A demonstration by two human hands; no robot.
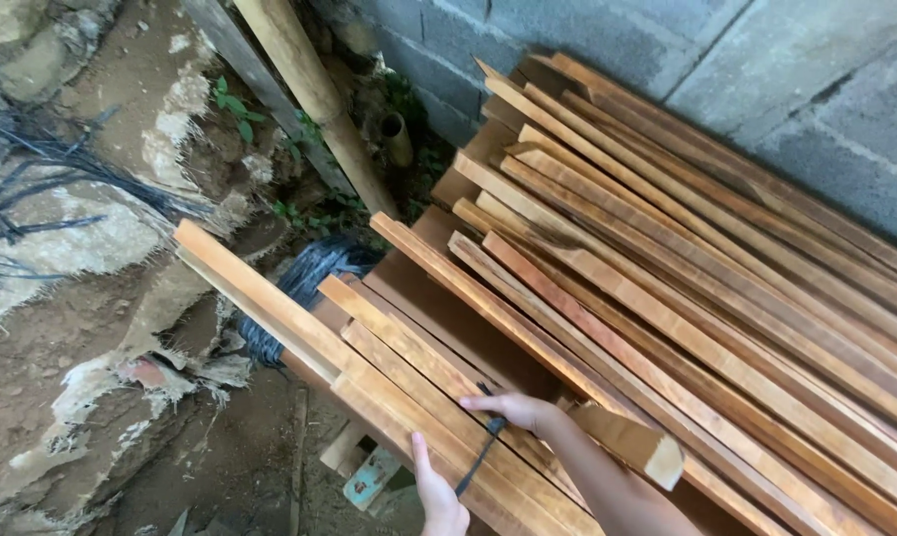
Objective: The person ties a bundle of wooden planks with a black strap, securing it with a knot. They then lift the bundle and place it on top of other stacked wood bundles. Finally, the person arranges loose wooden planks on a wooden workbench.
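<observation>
At the far left we see a tangle of black cables [41,189] lying over broken concrete and dirt, and beside it a bamboo pole [314,94] leaning against the block wall [766,69]. Below that, a coil of dark wire [304,283] sits just behind the end of a long plank [260,303]. Our left hand [436,496] rests on the near edge of this plank bundle, its fingers laid flat along the wood, not closed around anything. A black strap [483,447] crosses the planks between our hands. Our right hand [513,409] presses on top of the same planks, fingers pinched on the strap. To the right a big stack of planks [687,258] runs along the wall.
</observation>
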